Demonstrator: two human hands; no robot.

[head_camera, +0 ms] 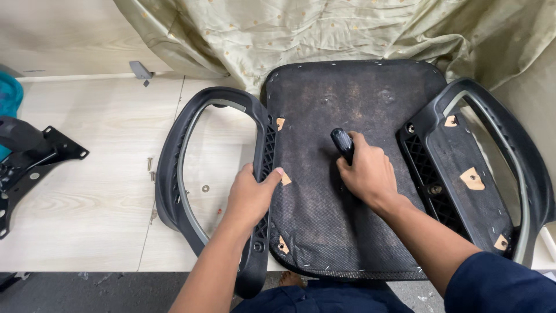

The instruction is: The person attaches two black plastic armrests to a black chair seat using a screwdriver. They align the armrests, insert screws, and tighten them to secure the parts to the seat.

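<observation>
The upturned chair seat [347, 174] lies on the pale wooden tabletop [87, 197], black underside cloth facing up, its near edge hanging just over the tabletop's front. The left hand [250, 194] is clamped around the inner bar of the left armrest [191, 174], which sits against the seat's left edge. The right hand [368, 174] is closed around a black tool handle [342, 141], planted on the middle of the seat; the tip is hidden beneath the hand, so what kind of tool it is stays unclear.

On the far side of the seat from the left hand, the right armrest [492, 168] looks already fixed, with bolt heads showing in its bracket. Left of the seat, loose screws [150, 168] and a washer [205, 188] lie on the tabletop inside and beside the left armrest loop, so that side appears not yet fastened. Further left of the seat rests a black metal base plate [35, 162], apart from it and unmounted. Behind the seat, a green patterned cloth [324, 29] is heaped.
</observation>
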